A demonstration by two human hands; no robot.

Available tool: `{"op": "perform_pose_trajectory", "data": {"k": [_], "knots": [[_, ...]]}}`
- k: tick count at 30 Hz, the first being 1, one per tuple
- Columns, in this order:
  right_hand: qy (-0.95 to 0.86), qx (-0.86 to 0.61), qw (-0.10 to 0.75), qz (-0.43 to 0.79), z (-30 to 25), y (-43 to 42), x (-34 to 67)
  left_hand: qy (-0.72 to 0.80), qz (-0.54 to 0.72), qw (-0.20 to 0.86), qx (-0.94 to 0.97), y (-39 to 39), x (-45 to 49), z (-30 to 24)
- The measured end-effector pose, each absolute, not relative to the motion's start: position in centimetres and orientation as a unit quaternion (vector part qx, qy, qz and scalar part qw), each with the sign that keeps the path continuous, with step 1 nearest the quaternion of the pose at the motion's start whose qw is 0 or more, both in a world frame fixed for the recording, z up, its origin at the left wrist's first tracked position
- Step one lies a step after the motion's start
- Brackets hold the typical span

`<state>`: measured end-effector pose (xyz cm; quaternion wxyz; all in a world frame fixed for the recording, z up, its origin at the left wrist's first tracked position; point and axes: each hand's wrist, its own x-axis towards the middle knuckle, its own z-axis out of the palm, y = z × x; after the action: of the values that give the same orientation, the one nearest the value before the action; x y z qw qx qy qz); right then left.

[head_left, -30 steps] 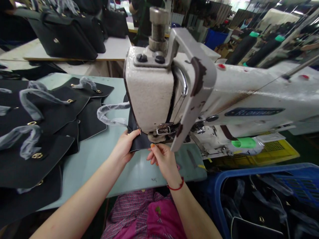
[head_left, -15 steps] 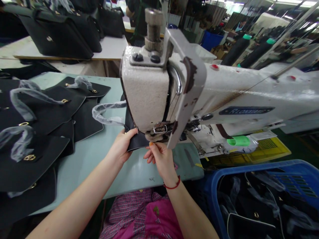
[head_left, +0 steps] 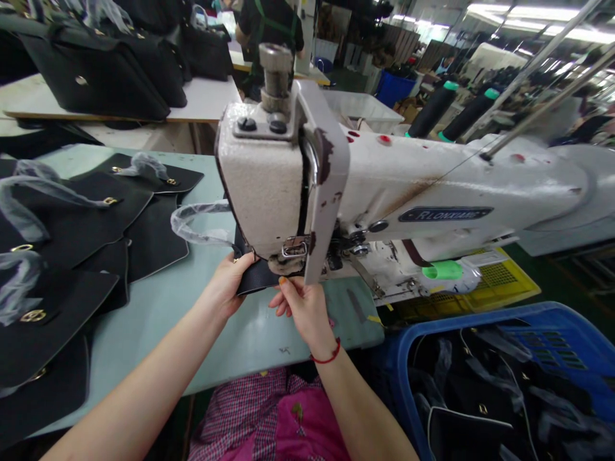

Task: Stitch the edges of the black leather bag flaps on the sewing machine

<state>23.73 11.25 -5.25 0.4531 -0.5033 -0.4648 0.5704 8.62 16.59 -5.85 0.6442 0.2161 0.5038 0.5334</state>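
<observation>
A black leather bag flap lies under the head of a white sewing machine, whose needle area is hidden behind the guard. My left hand grips the flap's left side, thumb on top. At its near edge, my right hand pinches the flap between thumb and forefinger, other fingers curled below. A handle wrapped in clear plastic loops out from the flap to the left. Much of the flap is hidden by the machine head.
Several black flaps with wrapped handles overlap on the pale green table at left. A blue basket of black pieces stands at lower right. Finished-looking black bags sit on a table behind. Another person stands further back.
The whole view has shifted slightly, so the machine and hands appear further left. Both hands keep their hold on the flap, with little visible movement against the machine.
</observation>
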Motion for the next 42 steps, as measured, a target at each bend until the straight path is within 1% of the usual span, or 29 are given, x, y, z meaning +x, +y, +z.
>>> {"op": "perform_pose_trajectory", "data": {"k": [6,9,15,19,29,36,42], "knots": [[-0.512,-0.511,0.437,0.536,-5.5,11.2,24.0,0.466,0.382,0.785,0.142,15.0,6.6,-7.2],[-0.508,-0.510,0.447,0.532,-5.5,11.0,24.0,0.444,0.348,0.813,0.141,14.8,6.1,-7.0],[-0.426,-0.493,0.464,0.600,-5.5,10.2,23.0,0.463,0.363,0.763,0.266,15.4,5.9,-5.0],[-0.420,-0.485,0.469,0.607,-5.7,10.1,22.5,0.476,0.381,0.728,0.314,15.3,6.0,-4.2],[-0.402,-0.498,0.490,0.592,-6.0,10.7,21.5,0.497,0.401,0.693,0.334,15.7,5.9,-4.8],[-0.378,-0.497,0.513,0.589,-6.4,11.2,19.7,0.494,0.419,0.672,0.359,16.4,5.8,-4.2],[-0.361,-0.510,0.521,0.582,-6.0,11.3,19.0,0.510,0.451,0.649,0.339,15.9,6.2,-4.2]]}}
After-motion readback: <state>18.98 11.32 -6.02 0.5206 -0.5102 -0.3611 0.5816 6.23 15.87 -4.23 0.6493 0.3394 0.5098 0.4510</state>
